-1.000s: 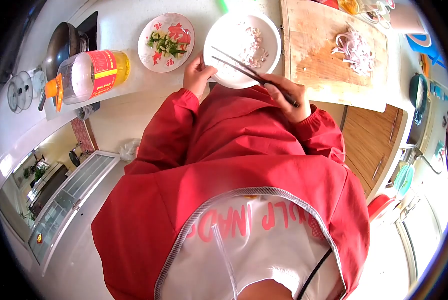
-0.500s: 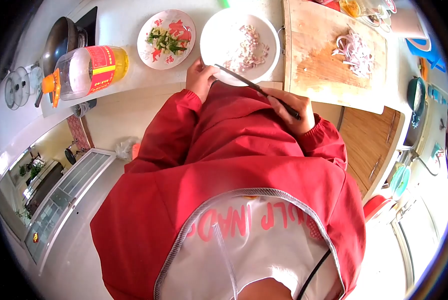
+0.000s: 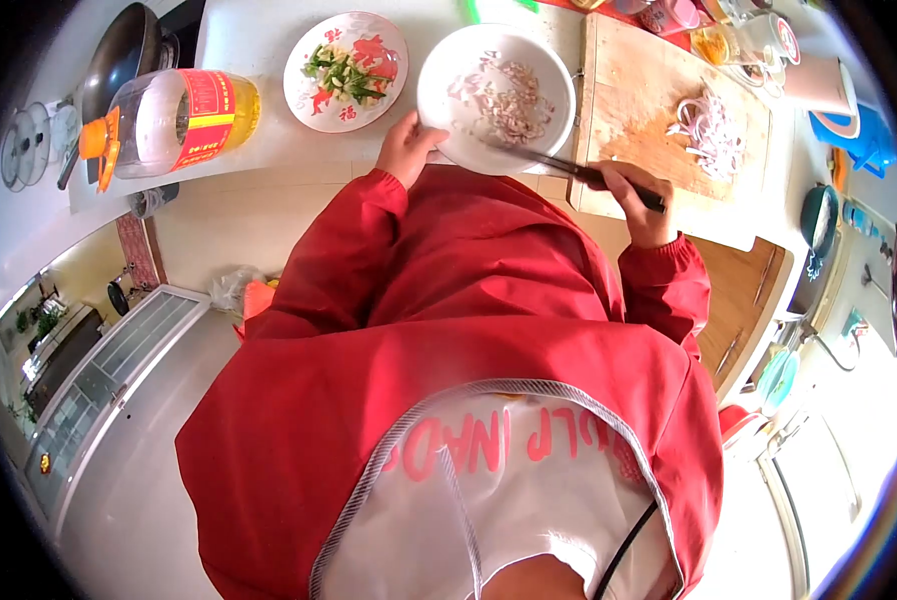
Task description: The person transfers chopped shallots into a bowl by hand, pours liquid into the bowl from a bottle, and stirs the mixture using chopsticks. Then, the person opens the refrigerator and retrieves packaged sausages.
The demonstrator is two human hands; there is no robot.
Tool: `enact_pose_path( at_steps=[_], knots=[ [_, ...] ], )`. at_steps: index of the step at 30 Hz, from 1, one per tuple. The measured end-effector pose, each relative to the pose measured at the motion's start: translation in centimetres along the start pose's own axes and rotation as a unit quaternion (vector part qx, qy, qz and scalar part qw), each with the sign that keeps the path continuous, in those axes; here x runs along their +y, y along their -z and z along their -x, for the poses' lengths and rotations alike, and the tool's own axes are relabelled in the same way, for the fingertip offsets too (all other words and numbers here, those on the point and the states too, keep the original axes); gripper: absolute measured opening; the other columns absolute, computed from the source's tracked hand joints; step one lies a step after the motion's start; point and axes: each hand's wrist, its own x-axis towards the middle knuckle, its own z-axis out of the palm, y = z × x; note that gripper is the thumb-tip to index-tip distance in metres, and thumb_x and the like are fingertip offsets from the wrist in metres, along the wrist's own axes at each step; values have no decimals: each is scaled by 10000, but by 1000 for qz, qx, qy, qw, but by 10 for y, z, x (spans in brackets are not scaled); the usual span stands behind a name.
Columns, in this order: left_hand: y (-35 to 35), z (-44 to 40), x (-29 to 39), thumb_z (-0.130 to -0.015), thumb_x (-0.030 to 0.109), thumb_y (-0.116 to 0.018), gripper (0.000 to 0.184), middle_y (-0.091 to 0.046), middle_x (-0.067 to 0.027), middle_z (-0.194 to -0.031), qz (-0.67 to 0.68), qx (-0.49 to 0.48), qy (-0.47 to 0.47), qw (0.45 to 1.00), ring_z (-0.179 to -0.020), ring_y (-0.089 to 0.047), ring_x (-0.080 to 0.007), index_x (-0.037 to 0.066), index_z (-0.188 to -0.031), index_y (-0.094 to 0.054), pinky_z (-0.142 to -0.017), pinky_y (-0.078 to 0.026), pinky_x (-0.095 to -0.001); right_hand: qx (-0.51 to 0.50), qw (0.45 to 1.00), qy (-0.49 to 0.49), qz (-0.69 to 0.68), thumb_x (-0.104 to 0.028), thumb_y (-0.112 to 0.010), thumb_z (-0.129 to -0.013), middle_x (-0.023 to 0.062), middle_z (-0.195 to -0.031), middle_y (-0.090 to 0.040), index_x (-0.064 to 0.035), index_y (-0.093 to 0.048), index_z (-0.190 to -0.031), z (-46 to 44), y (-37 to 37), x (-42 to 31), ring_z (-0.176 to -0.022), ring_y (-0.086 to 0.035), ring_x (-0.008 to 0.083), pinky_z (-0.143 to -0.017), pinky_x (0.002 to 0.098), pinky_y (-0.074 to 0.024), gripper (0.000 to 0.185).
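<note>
A white bowl (image 3: 454,70) holds chopped pale, pinkish pieces that look like onion (image 3: 517,105). My left hand (image 3: 409,150) grips the bowl's near left rim, thumb on the edge. In my right hand (image 3: 639,200) is the black handle of a knife (image 3: 594,175). Its thin blade, seen nearly edge-on, reaches leftward over the bowl's near rim. Sliced purple-white onion (image 3: 707,130) lies in a small heap on the wooden cutting board (image 3: 624,90), right of the bowl. Left of the bowl is a plate (image 3: 304,105) with chopped green and pale pieces (image 3: 347,75).
A large oil bottle (image 3: 184,120) with an orange cap lies at the counter's left, beside a dark wok (image 3: 119,65). Jars (image 3: 719,42) and a blue container (image 3: 864,145) line the far right. The counter's front edge runs just before my body.
My right hand has moved right with the knife, whose tip has shifted from near my left hand to the bowl's near right part. The left hand stays at the bowl's rim.
</note>
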Motion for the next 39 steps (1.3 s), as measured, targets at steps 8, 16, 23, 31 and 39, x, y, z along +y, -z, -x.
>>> enact_pose_path(
  at_steps=[8, 16, 23, 31, 39],
  knots=[
    [3, -4, 2, -885, 91, -656, 252, -601, -35, -954, 5, -26, -37, 999, -853, -635, -141, 14, -1114, -582, -721, -601, -294, 6, 999, 15, 47, -97, -638, -930, 85, -916, -725, 49, -696, -1058, -26, -17, -5, -853, -655, 119, -792, 265, -520, 203],
    [15, -2, -11, -904, 112, -669, 226, -569, -31, -955, -5, -60, -15, 998, -889, -640, -166, 19, -1090, -583, -777, -608, -346, 14, 997, 23, 77, -84, -641, -922, 83, -862, -727, 38, -708, -1023, -27, -31, 4, -795, -643, 93, -745, 255, -520, 172],
    [18, 0, -22, -912, 139, -680, 202, -594, -29, -943, 44, -77, 6, 996, -891, -638, -159, 18, -1037, -580, -773, -595, -331, 22, 1000, -8, 3, -92, -592, -960, 127, -910, -719, 98, -679, -1035, -24, -10, 7, -846, -680, 170, -804, 288, -543, 222],
    [19, -1, -26, -919, 167, -678, 254, -625, -49, -1026, 40, -89, 11, 995, -933, -628, -152, 18, -1102, -583, -774, -583, -316, 12, 998, -49, -48, -90, -587, -958, 142, -924, -716, 108, -673, -1030, -25, -15, 14, -890, -694, 202, -835, 306, -555, 227],
    [12, 4, -23, -916, 154, -678, 207, -603, -31, -926, 39, -67, 0, 997, -845, -633, -149, 11, -1041, -595, -732, -591, -295, 60, 995, -48, -66, -80, -594, -954, 128, -921, -713, 92, -676, -1036, -31, -25, 24, -852, -691, 182, -811, 293, -558, 208]
  ],
)
